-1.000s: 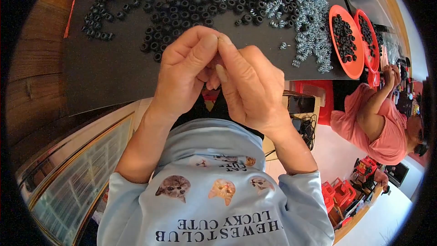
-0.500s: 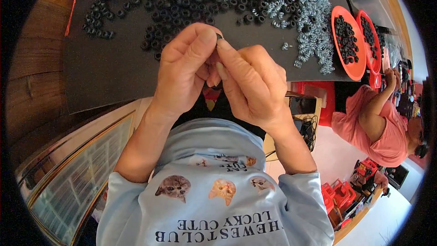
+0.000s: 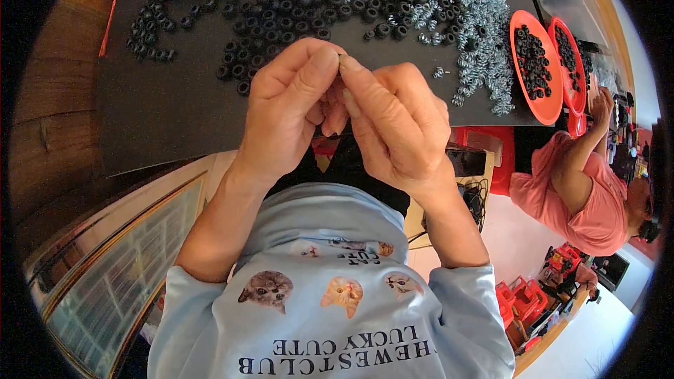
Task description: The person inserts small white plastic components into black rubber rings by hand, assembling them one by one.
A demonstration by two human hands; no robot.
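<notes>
My left hand and my right hand meet over the near side of the dark table. Thumbs and forefingers of both are pinched together at one spot. A sliver of a small black piece shows between the fingertips; most of it is covered. The other fingers curl inward beneath. Beyond the hands lies a wide spread of black ring-shaped parts. To their right is a heap of small silvery coil springs.
At the table's right end stand two red dishes, a nearer one and a farther one, both holding black rings. A person in a pink top sits to the right. Red stools stand beyond. A glass-fronted frame is at lower left.
My right hand has shifted slightly right, and its thumb has turned a little. Less of the black piece shows between the fingertips now. The person at right has moved their hands slightly.
</notes>
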